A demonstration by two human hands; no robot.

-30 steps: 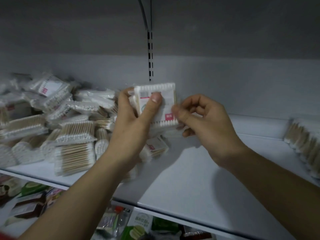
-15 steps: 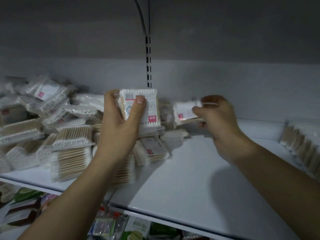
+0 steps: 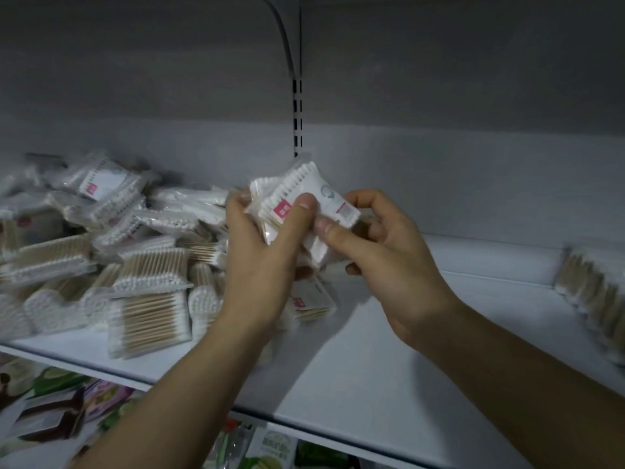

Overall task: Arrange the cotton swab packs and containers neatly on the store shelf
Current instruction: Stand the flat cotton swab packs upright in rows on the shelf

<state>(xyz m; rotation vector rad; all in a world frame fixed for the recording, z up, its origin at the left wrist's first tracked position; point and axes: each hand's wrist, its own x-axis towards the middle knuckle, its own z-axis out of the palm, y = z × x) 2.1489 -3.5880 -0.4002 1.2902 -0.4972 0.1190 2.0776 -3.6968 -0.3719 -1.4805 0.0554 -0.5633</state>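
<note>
The right hand [image 3: 392, 262], half a second ago apart at the heap, now meets the left hand [image 3: 263, 265] at frame centre. Both pinch the tilted cotton swab packs [image 3: 318, 194], thumbs on front. These hover above the shelf [image 3: 372, 367], right of the loose pile [image 3: 101, 252].

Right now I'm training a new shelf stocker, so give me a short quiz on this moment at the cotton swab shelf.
1. True or false: the right hand is idle, away from the held packs.
2. Where is the loose pile? A: the left part of the shelf. B: its right part. C: the lower shelf.
3. What does the left hand grip?
Key: 1 false, its thumb and fingers pinch the held packs. 2 A. 3 the held packs, a small bunch of cotton swab packs.
</note>
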